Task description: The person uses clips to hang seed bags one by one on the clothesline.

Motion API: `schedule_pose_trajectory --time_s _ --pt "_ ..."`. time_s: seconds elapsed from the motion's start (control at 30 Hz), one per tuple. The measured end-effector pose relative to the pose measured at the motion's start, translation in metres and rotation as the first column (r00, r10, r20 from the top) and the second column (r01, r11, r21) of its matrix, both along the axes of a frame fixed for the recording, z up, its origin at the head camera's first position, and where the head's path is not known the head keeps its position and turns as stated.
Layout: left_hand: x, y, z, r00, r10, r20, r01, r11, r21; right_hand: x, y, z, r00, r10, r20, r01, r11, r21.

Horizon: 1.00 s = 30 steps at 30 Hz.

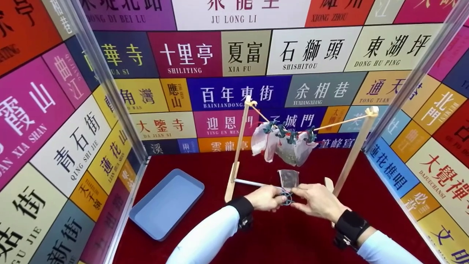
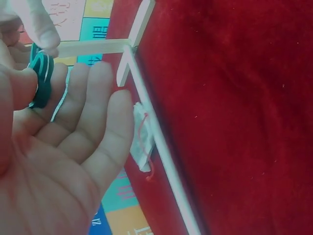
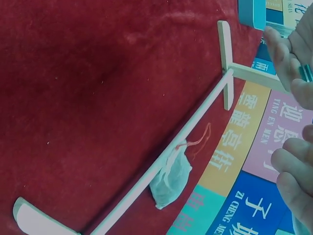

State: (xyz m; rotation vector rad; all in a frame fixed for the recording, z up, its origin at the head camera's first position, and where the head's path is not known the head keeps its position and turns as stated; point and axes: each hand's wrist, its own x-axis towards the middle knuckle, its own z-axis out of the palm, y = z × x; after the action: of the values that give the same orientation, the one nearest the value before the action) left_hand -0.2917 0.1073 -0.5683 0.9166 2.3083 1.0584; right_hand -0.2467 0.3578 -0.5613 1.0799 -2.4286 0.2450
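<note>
My left hand (image 1: 265, 198) pinches a dark green, round-looking clip (image 1: 287, 198) between thumb and fingers. My right hand (image 1: 318, 200) meets it from the other side, thumb and a finger at the clip's edge. In the left wrist view, the left thumb presses the green clip (image 2: 43, 78) while its other fingers extend loosely. Behind the hands, a small sheer white drawstring pouch (image 1: 288, 178) lies on the red cloth; the right wrist view shows its red string (image 3: 198, 137). More pouches (image 1: 293, 152) hang from a cord, held by several green clips (image 1: 291, 138).
A wooden post (image 1: 242, 139) on the left and another post (image 1: 355, 154) on the right carry the cord. A pale rod (image 1: 253, 182) runs low between their feet. A blue tray (image 1: 166, 203) sits at the left on the red cloth (image 1: 278, 238). Sign-covered walls surround it.
</note>
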Motion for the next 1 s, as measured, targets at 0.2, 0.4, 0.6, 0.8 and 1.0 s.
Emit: schedule_pose_trajectory --time_s 0.2,0.4,0.6,0.8,1.0 --pt "-0.002 0.004 -0.018 0.937 0.089 -0.338 -0.144 0.980 -0.141 -0.001 0.015 -0.002 1.000 -0.005 -0.001 0.005 0.997 0.073" --pt "0.000 0.006 -0.042 0.767 -0.026 -0.641 -0.284 0.883 -0.375 -0.001 0.024 -0.012 0.999 0.034 0.011 -0.035 0.995 0.090" --pt "-0.006 0.025 -0.058 0.709 -0.141 -0.691 -0.327 0.802 -0.500 -0.001 0.026 -0.013 0.998 0.028 0.058 -0.034 0.994 0.101" --pt "-0.010 0.044 -0.064 0.731 -0.222 -0.645 -0.317 0.727 -0.609 -0.001 0.023 -0.013 0.986 -0.043 0.158 0.021 0.990 0.140" --pt "-0.005 0.053 -0.076 0.768 -0.218 -0.602 -0.296 0.713 -0.636 0.002 0.021 -0.015 0.982 -0.028 0.189 -0.007 0.983 0.183"
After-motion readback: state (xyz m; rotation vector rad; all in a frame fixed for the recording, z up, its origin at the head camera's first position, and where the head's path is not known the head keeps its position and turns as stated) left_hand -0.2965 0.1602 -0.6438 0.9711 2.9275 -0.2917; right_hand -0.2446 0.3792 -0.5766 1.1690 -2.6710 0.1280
